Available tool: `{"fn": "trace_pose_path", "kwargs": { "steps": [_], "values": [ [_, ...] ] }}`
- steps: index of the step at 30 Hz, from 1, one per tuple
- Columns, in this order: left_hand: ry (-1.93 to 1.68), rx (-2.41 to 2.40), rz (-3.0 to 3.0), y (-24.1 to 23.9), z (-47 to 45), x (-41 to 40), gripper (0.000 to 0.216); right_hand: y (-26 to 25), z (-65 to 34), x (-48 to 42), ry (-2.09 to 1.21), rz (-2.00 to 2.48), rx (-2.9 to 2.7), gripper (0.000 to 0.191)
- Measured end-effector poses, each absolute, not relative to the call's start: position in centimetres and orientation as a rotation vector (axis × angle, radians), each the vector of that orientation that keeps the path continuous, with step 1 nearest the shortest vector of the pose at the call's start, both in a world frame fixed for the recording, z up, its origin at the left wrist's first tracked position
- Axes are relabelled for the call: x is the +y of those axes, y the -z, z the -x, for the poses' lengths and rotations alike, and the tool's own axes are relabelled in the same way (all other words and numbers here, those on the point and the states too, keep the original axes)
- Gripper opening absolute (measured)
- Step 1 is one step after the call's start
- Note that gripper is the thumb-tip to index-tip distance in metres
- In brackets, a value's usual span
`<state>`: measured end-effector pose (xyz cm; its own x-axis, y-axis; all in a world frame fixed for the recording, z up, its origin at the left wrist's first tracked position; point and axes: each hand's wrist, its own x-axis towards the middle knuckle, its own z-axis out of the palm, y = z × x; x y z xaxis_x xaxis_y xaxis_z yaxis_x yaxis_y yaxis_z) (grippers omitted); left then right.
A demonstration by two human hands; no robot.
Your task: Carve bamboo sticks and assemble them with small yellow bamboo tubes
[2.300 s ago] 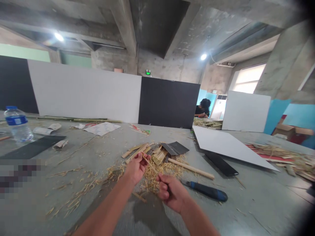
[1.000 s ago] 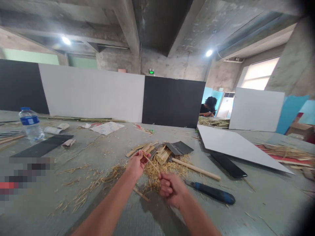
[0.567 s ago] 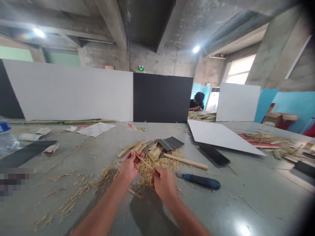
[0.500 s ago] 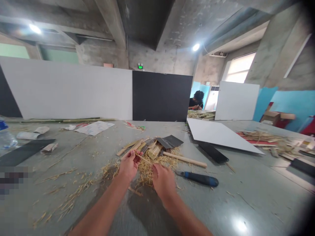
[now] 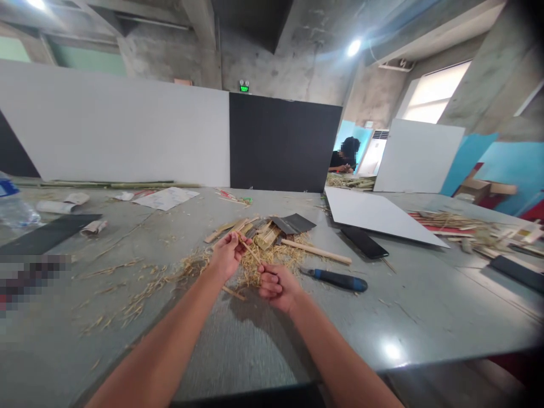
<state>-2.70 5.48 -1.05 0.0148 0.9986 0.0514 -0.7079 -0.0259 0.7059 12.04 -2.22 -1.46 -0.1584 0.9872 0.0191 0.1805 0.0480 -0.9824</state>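
Between my hands runs a thin bamboo strip [image 5: 250, 252], raised above a heap of curly shavings [image 5: 250, 275]. Its upper end is pinched by the fingers of my left hand [image 5: 229, 256]. My right hand [image 5: 277, 287] is closed with its thumb and finger on the lower end. Just beyond the hands lie several split bamboo pieces [image 5: 268, 236] and a dark sheet of sandpaper [image 5: 294, 223]. A pale wooden stick [image 5: 317, 250] sticks out to the right of the heap. Nearest my right hand on the table is a blue-and-black handled knife [image 5: 340, 280].
A black phone [image 5: 363, 242] lies partly under a tilted white board [image 5: 378, 215]. At left are a plastic bottle [image 5: 17, 204] and a dark strip [image 5: 51, 232]. Upright white and black panels [image 5: 284, 141] stand behind. A co-worker [image 5: 346, 156] sits beyond them.
My view has tipped downward, bringing the table's front edge into sight. My right hand has turned so its curled fingers show at the strip's lower end. The left hand keeps its pinch.
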Motion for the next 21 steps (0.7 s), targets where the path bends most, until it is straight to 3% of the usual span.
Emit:
{"fn": "trace_pose_path", "kwargs": {
  "steps": [3,5,8,12,17,21],
  "values": [
    [-1.483,0.611,-0.670,1.2,2.7,5.6,0.012,1.7,-11.9,-2.4,-1.079,1.274,-1.479,0.035],
    [-1.475,0.656,-0.664,1.4,2.8,5.7,0.022,2.0,-11.7,-2.5,-0.930,1.316,-1.494,0.034],
    [-1.453,0.719,-0.646,1.7,2.7,5.9,0.036,2.0,-11.8,-2.8,-0.708,1.366,-1.531,0.025],
    [-1.435,0.743,-0.641,1.8,2.6,6.0,0.035,1.9,-12.1,-3.2,-0.567,1.394,-1.569,0.015],
    [-1.442,0.693,-0.686,1.5,2.4,5.7,0.036,2.5,-11.9,-3.0,-0.618,1.367,-1.548,0.019],
    [-1.467,0.600,-0.757,0.7,2.7,5.3,0.015,2.5,-12.2,-2.4,-0.876,1.284,-1.522,0.035]
  ]
}}
